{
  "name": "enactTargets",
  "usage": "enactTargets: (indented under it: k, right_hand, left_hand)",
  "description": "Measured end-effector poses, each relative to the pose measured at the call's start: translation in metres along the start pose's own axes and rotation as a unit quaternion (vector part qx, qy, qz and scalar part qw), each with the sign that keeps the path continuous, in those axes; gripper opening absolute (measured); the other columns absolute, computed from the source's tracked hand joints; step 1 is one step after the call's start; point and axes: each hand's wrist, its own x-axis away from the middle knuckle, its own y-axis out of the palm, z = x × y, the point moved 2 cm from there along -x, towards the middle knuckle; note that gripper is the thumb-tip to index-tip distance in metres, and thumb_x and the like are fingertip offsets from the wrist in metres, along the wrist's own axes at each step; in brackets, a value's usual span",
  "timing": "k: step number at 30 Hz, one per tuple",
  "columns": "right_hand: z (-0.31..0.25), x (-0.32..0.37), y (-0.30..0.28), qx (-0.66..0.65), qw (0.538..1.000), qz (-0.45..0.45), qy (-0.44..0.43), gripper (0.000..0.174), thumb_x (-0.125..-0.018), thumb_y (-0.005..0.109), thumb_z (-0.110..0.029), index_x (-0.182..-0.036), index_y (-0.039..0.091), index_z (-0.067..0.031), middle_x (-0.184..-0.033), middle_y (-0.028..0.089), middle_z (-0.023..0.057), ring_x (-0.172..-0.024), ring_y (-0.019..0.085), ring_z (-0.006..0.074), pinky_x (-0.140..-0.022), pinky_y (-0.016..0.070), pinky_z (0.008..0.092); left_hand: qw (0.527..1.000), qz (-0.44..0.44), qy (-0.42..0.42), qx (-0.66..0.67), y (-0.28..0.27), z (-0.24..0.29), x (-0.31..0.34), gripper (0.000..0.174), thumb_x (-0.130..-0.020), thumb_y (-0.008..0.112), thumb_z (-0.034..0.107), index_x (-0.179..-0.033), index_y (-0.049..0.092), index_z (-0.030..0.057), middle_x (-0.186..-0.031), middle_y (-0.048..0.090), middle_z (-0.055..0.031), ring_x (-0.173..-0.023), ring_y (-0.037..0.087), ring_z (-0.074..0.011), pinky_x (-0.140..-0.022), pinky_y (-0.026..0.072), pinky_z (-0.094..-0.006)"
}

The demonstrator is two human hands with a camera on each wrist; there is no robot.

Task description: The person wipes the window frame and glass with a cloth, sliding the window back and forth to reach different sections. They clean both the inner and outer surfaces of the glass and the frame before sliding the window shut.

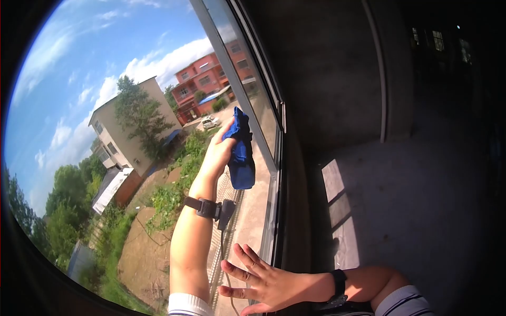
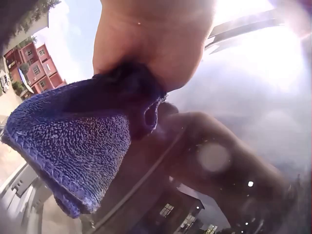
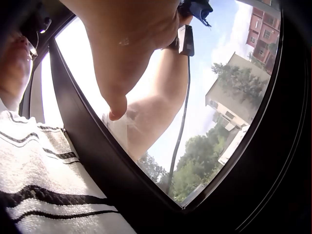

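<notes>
A folded blue terry cloth [image 1: 242, 158] hangs from my left hand [image 1: 216, 152], which grips it at the end of an outstretched arm by the window. In the left wrist view the cloth [image 2: 78, 141] lies close to reflective glass [image 2: 234, 112], where the arm is mirrored; the fingers are hidden in its folds. My right hand [image 1: 276, 287] is held low near the window frame, fingers spread and holding nothing. The right wrist view shows this hand [image 3: 131, 44] from close by, in front of the window, with the left arm behind it.
The dark window frame [image 1: 279, 184] runs down beside the left arm, with a metal upright [image 1: 232, 68] near the cloth. A cable [image 1: 223, 253] trails from the left wrist's camera. Outside are buildings [image 1: 134, 116] and trees; a shaded concrete floor [image 1: 406, 210] lies to the right.
</notes>
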Motion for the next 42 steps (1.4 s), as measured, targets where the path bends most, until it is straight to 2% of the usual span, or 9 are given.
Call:
enactTargets:
  k: [6, 11, 17, 19, 22, 27, 32, 39, 42]
  right_hand:
    - [0.001, 0.0, -0.001, -0.009, 0.999, 0.025, -0.019, 0.095, -0.082, 0.057, -0.062, -0.154, 0.012, -0.0199, -0.158, 0.001, 0.0231, -0.141, -0.001, 0.0541, -0.113, -0.0027, 0.0619]
    - [0.0, 0.002, 0.006, -0.031, 0.999, 0.017, -0.011, 0.089, -0.086, 0.055, -0.058, -0.154, 0.013, -0.0205, -0.157, -0.001, 0.0255, -0.14, -0.005, 0.0548, -0.113, -0.0013, 0.0627]
    - [-0.001, 0.005, -0.001, 0.015, 0.998, -0.053, -0.005, 0.081, -0.082, 0.062, -0.047, -0.147, 0.03, -0.0121, -0.154, 0.008, 0.0292, -0.139, 0.001, 0.0562, -0.111, 0.0063, 0.0672]
    - [-0.004, 0.006, -0.001, 0.037, 0.996, -0.083, -0.013, 0.072, -0.079, 0.063, -0.038, -0.14, 0.043, -0.0049, -0.153, 0.016, 0.0303, -0.138, 0.008, 0.0584, -0.109, 0.0079, 0.0712]
    - [0.0, 0.006, 0.002, 0.004, 0.998, -0.063, 0.007, 0.075, -0.078, 0.064, -0.041, -0.141, 0.042, -0.0075, -0.155, 0.014, 0.0273, -0.14, 0.005, 0.0556, -0.11, 0.0052, 0.069]
    - [0.002, 0.012, 0.009, 0.016, 0.996, -0.083, 0.015, 0.077, -0.078, 0.064, -0.04, -0.144, 0.038, -0.0078, -0.153, 0.014, 0.0305, -0.141, 0.004, 0.0541, -0.11, 0.0048, 0.0697]
    - [0.001, 0.01, 0.006, 0.037, 0.998, -0.032, -0.034, 0.074, -0.08, 0.063, -0.036, -0.142, 0.038, -0.0046, -0.151, 0.018, 0.0324, -0.14, 0.009, 0.0559, -0.108, 0.0077, 0.0721]
    - [-0.002, 0.01, 0.009, 0.031, 0.999, -0.015, -0.031, 0.076, -0.081, 0.063, -0.036, -0.143, 0.035, -0.0038, -0.149, 0.022, 0.034, -0.138, 0.012, 0.0569, -0.107, 0.0104, 0.073]
    - [-0.003, 0.01, 0.003, 0.05, 0.998, -0.016, -0.033, 0.08, -0.08, 0.064, -0.038, -0.145, 0.032, -0.0052, -0.15, 0.02, 0.034, -0.139, 0.012, 0.0564, -0.108, 0.0106, 0.0718]
  left_hand:
    - [0.936, 0.041, 0.329, 0.122, 0.008, 0.156, 0.011, 0.057, -0.092, 0.042, 0.0, -0.147, 0.033, 0.0069, -0.125, 0.058, -0.0203, -0.106, 0.063, -0.027, -0.088, 0.0555, -0.0374]
    - [0.973, 0.115, 0.177, 0.094, 0.006, 0.1, -0.025, 0.058, -0.089, 0.046, 0.003, -0.146, 0.038, 0.0112, -0.119, 0.062, -0.012, -0.096, 0.063, -0.0166, -0.08, 0.0527, -0.0304]
    - [0.99, 0.059, -0.112, -0.064, 0.003, -0.088, -0.028, 0.066, -0.083, 0.051, 0.004, -0.147, 0.039, 0.0146, -0.118, 0.061, -0.0081, -0.088, 0.056, -0.0111, -0.077, 0.0446, -0.0236]
    - [0.985, 0.031, -0.141, -0.097, 0.005, -0.127, -0.01, 0.064, -0.083, 0.053, 0.005, -0.146, 0.041, 0.0153, -0.095, 0.065, -0.0031, -0.067, 0.053, -0.0063, -0.061, 0.0418, -0.0218]
    - [0.984, 0.047, -0.135, -0.105, 0.01, -0.129, -0.001, 0.064, -0.082, 0.052, 0.003, -0.144, 0.044, 0.0142, -0.101, 0.065, -0.0045, -0.074, 0.055, -0.0076, -0.066, 0.0429, -0.0212]
    - [0.997, 0.033, 0.069, 0.008, 0.003, 0.017, -0.04, 0.063, -0.082, 0.043, -0.007, -0.142, 0.044, 0.0079, -0.125, 0.06, -0.0126, -0.102, 0.063, -0.0187, -0.089, 0.0506, -0.0297]
    - [0.919, 0.019, 0.355, 0.171, 0.004, 0.183, 0.008, 0.048, -0.093, 0.039, 0.002, -0.14, 0.042, 0.0035, -0.129, 0.055, -0.0213, -0.108, 0.062, -0.0328, -0.089, 0.054, -0.0426]
    - [0.967, 0.119, 0.215, 0.071, -0.003, 0.09, -0.006, 0.054, -0.092, 0.044, 0.004, -0.145, 0.038, 0.0046, -0.114, 0.062, -0.0093, -0.088, 0.061, -0.0128, -0.077, 0.0501, -0.0252]
    - [0.994, 0.098, -0.01, -0.037, 0.008, -0.016, -0.005, 0.059, -0.087, 0.045, 0.001, -0.145, 0.039, 0.0041, -0.12, 0.059, -0.0066, -0.091, 0.057, -0.0101, -0.078, 0.047, -0.0231]
